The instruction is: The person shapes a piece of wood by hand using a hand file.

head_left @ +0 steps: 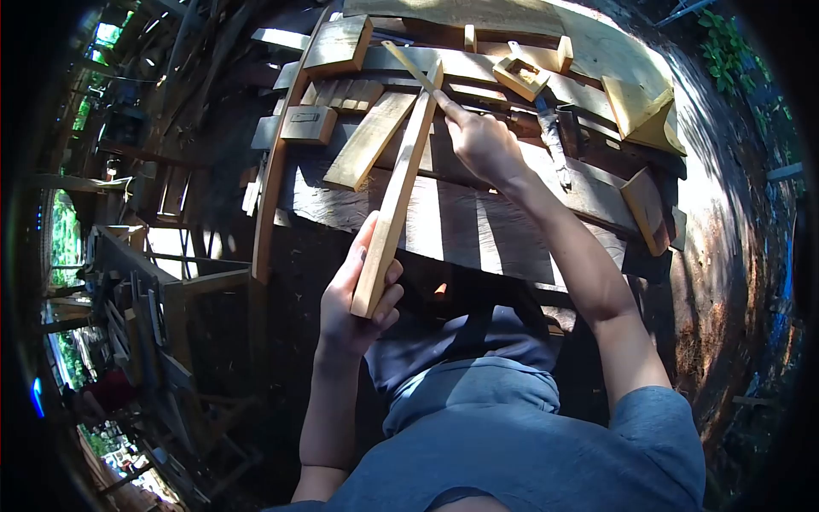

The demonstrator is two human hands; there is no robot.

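My left hand [345,299] is wrapped round the near end of a long, squared wooden bar [394,207], which slants up and away over the bench. The far end of the bar reaches my right hand [485,147]. That hand is closed on a thin, flat yellowish strip [405,61], its index finger stretched along it; the strip crosses the bar's tip and points to the upper left. Beneath and left of the bar lies a wide wooden board [369,141]. A small hollowed wooden box [521,77] sits beyond my right hand.
The plank workbench [341,199] carries several wooden blocks, among them a thick block [338,44] and a smaller block [308,125]. A curved wooden piece [640,111] and a wedge-like piece [646,211] lie at the right. An upright post [271,196] borders the left side.
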